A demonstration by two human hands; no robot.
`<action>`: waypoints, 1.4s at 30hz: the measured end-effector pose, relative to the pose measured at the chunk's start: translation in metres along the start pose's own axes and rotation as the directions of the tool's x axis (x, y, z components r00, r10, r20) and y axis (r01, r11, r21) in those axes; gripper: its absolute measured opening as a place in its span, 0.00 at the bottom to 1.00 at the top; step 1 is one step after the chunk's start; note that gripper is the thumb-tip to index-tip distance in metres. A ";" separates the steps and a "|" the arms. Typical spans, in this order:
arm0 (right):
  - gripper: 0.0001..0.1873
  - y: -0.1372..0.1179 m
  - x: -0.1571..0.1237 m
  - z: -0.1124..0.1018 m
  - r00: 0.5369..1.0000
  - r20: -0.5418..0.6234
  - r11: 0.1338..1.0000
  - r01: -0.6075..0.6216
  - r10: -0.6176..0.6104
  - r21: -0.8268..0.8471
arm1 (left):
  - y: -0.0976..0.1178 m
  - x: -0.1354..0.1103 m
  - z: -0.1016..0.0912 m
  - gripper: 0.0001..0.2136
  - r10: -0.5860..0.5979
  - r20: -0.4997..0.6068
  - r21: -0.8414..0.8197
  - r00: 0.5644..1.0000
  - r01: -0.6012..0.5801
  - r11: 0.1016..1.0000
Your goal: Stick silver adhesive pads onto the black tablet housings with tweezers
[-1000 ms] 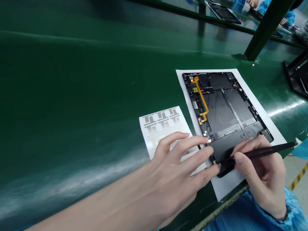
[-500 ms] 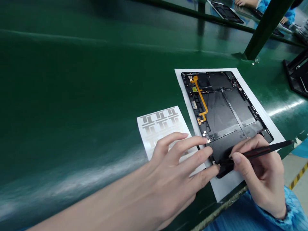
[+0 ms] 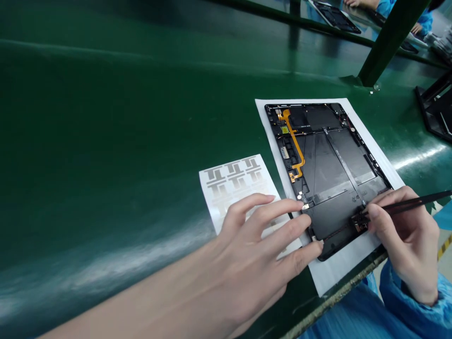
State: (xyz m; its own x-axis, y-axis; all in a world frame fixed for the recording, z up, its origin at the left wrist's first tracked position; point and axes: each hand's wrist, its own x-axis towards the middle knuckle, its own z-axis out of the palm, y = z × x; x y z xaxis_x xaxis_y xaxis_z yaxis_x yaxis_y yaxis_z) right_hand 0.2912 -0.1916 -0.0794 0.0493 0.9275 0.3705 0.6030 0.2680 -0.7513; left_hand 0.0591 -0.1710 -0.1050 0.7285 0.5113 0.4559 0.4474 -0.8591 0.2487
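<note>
Your head-worn camera looks forward and down from close above the green workbench (image 3: 106, 117), your left hand (image 3: 254, 254) and right hand (image 3: 406, 235) low in view.

Shallow black device casing (image 3: 319, 160), rectangular with rounded corners, lying flat, inner side up, on a white paper sheet (image 3: 339, 275), its length slanting across the view. A bent orange ribbon cable (image 3: 295, 141) runs along its left edge, and a thin grey strip (image 3: 343, 165) crosses the dark interior. Black tweezers (image 3: 413, 203) lean over its near right part, tips at a small dark component (image 3: 359, 223), though whether they grip it is hard to tell.
</note>
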 end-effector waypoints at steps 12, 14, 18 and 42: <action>0.06 -0.001 -0.006 0.007 0.999 0.035 0.990 -0.012 0.007 0.140 | 0.001 -0.001 -0.004 0.12 -0.029 0.035 -0.031 0.999 0.030 0.999; 0.06 -0.006 -0.008 0.010 0.998 0.070 0.986 -0.018 0.006 0.168 | 0.001 -0.001 -0.004 0.13 -0.030 0.037 -0.031 0.999 0.031 0.999; 0.06 -0.010 -0.010 0.015 0.995 0.096 0.979 -0.050 0.031 0.197 | 0.001 -0.001 -0.003 0.13 -0.028 0.038 -0.044 0.999 0.029 0.999; 0.07 0.003 0.004 -0.001 0.998 0.058 0.998 -0.024 0.021 0.052 | 0.004 -0.001 -0.005 0.20 -0.066 0.079 0.009 0.995 0.065 0.998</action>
State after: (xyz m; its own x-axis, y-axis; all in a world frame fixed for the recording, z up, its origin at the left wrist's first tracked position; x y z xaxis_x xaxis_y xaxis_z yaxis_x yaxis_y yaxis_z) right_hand 0.2941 -0.1871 -0.0798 0.0161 0.9464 0.3226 0.5595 0.2589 -0.7874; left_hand 0.0573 -0.1755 -0.1002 0.7361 0.5668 0.3700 0.4984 -0.8238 0.2702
